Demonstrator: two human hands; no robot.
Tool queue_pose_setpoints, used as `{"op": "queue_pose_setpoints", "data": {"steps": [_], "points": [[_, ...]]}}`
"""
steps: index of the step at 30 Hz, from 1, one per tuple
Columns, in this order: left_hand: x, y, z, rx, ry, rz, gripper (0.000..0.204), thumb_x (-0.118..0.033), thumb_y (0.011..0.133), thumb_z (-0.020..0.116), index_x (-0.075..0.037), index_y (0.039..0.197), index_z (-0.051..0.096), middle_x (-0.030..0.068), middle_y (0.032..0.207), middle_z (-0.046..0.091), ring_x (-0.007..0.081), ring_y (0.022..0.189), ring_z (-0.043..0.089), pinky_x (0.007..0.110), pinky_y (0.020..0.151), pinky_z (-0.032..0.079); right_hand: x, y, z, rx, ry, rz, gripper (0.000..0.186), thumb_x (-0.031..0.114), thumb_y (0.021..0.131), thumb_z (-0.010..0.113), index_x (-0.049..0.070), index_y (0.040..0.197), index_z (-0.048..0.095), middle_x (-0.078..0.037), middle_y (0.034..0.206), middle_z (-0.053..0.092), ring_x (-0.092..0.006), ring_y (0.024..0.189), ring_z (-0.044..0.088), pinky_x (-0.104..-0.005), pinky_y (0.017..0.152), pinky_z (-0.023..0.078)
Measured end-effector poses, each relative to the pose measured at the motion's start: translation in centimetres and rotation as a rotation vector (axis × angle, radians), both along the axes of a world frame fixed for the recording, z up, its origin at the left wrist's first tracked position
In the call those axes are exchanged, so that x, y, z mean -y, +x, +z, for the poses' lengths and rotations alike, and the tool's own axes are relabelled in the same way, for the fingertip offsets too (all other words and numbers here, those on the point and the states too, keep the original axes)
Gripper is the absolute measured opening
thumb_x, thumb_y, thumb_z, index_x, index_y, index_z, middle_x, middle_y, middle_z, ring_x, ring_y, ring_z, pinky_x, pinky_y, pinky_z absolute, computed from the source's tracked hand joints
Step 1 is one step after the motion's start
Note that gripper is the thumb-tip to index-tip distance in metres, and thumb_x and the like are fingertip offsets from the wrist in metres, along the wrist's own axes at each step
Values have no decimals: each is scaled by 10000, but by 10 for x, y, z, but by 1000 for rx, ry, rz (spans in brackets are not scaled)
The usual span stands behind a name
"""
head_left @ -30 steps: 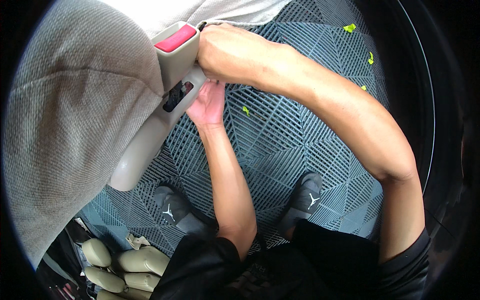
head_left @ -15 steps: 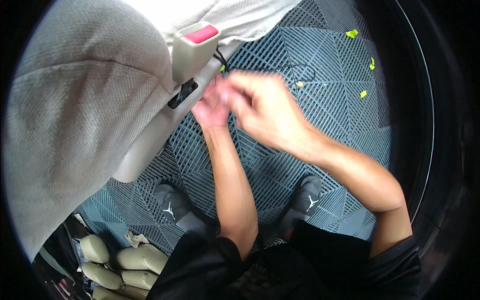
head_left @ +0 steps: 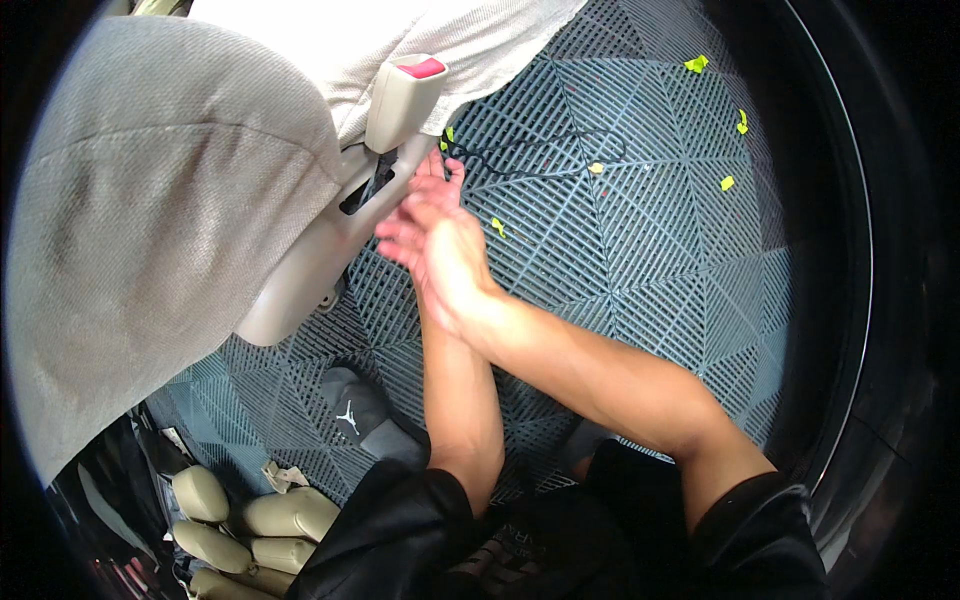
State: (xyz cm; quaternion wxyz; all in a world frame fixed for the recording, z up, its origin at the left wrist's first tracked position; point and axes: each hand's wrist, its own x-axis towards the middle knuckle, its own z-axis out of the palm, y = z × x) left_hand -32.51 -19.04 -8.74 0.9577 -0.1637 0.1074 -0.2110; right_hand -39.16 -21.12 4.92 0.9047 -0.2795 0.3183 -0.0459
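Observation:
My left hand (head_left: 437, 187) is beside the beige plastic side trim (head_left: 290, 285) of a car seat. Its fingers are apart, pointing up toward the buckle, and nothing shows in them. Crossing over its wrist from the right, my right hand (head_left: 455, 255) partly hides the palm. The right fingers spread toward the trim, slightly blurred, with no object seen in them. A beige seat belt buckle (head_left: 400, 115) with a red button stands tilted up from a dark slot (head_left: 365, 190) in the trim. The seat (head_left: 180, 220) wears grey-beige woven fabric.
Grey grid tiles (head_left: 660, 230) cover the floor. A thin black cord (head_left: 540, 170) lies beyond my hands, among yellow-green scraps (head_left: 697, 64). Several beige padded pieces (head_left: 290, 515) sit at lower left. My grey slipper (head_left: 360, 405) stands below the trim; a dark curved edge runs along the right.
My right hand has moved left and down, from above the left palm to across the left wrist, and its fingers have spread. The buckle now leans more to the right.

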Motion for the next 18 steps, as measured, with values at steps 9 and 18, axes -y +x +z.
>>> {"op": "queue_pose_setpoints", "data": {"steps": [9, 18], "points": [[9, 10, -25, 308, 200, 24, 410, -386, 846, 489, -125, 1146, 590, 21, 1318, 519, 168, 1281, 367, 450, 922, 243, -25, 1, 0, -109, 394, 1, 335, 313, 973, 412, 21, 1132, 455, -87, 1035, 483, -208, 888, 513, -358, 784, 462], [13, 4, -22, 144, 202, 15, 392, -350, 822, 536, -73, 1084, 625, 73, 1237, 574, 247, 1232, 430, 448, 948, 267, -26, 4, -28, -190, 455, 66, 431, 515, 841, 634, 117, 931, 495, 8, 853, 444, -132, 669, 348, -274, 602, 321]]}}
